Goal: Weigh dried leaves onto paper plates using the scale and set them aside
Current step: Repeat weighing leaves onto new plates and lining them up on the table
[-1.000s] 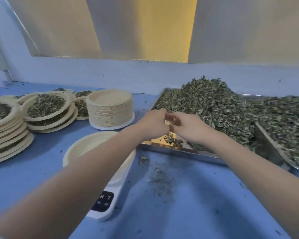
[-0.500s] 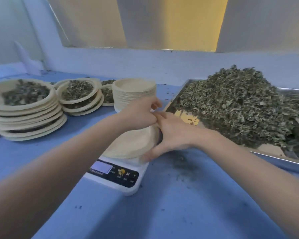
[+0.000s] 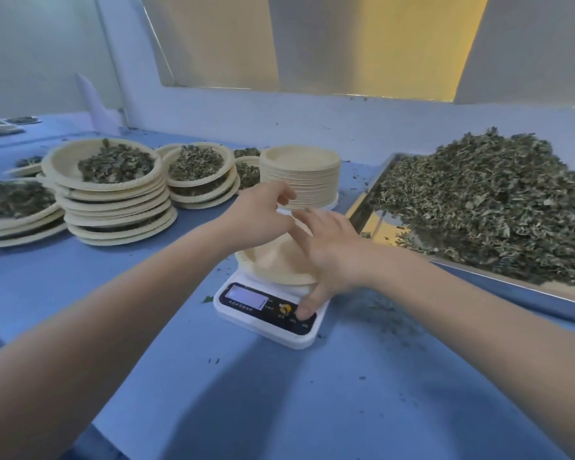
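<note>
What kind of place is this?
Probably a small packing or herb workroom: a metal tray heaped with dried leaves, a scale, and stacks of filled paper plates.

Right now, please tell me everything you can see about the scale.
The scale is small, white, seemingly plastic, and sits on the blue table. Its front has a dark panel with a pale display, unreadable here, and small buttons. An empty paper plate lies on its platform. The right hand is spread over the plate, thumb pressing the panel near a button.

Small herb-packing workroom: blue worktable [image 3: 279, 410], steel tray [image 3: 512, 293] heaped with dried leaves [image 3: 485, 207], filled plate stacks [image 3: 113, 207], digital scale [image 3: 266, 313].
</note>
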